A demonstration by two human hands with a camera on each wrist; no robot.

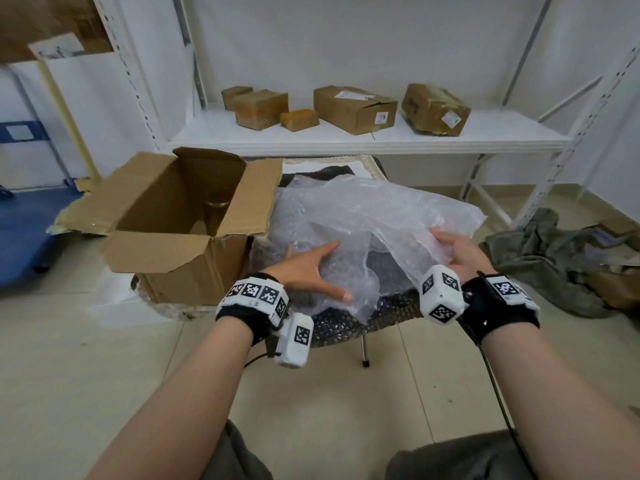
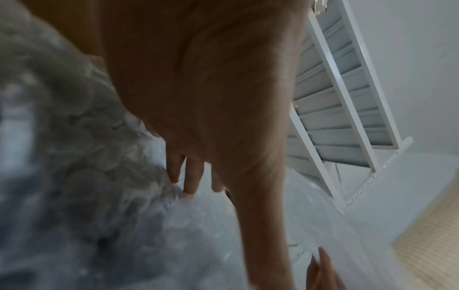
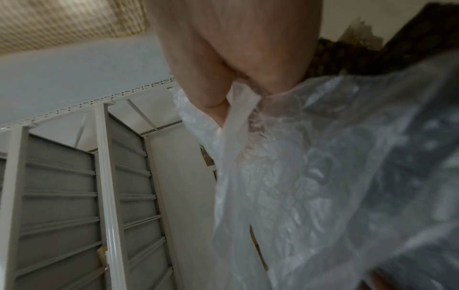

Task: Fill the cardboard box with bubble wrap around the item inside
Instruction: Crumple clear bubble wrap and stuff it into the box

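An open cardboard box (image 1: 180, 233) stands at the left of a small stool, flaps spread; a brown jar-like item (image 1: 216, 206) shows inside. A big crumpled sheet of clear bubble wrap (image 1: 363, 220) lies to the box's right. My left hand (image 1: 311, 268) rests on its near left part with fingers spread straight, as the left wrist view shows over the bubble wrap (image 2: 99, 176). My right hand (image 1: 453, 247) grips the sheet's right edge, thumb on top. In the right wrist view the right hand (image 3: 236, 82) pinches the bubble wrap (image 3: 323, 176).
Dark bubble wrap (image 1: 349, 323) covers the stool under the clear sheet. A white shelf (image 1: 346, 140) behind carries several small cardboard boxes. A crumpled green cloth (image 1: 540, 251) lies on the floor to the right, a blue trolley (image 1: 20, 244) to the left.
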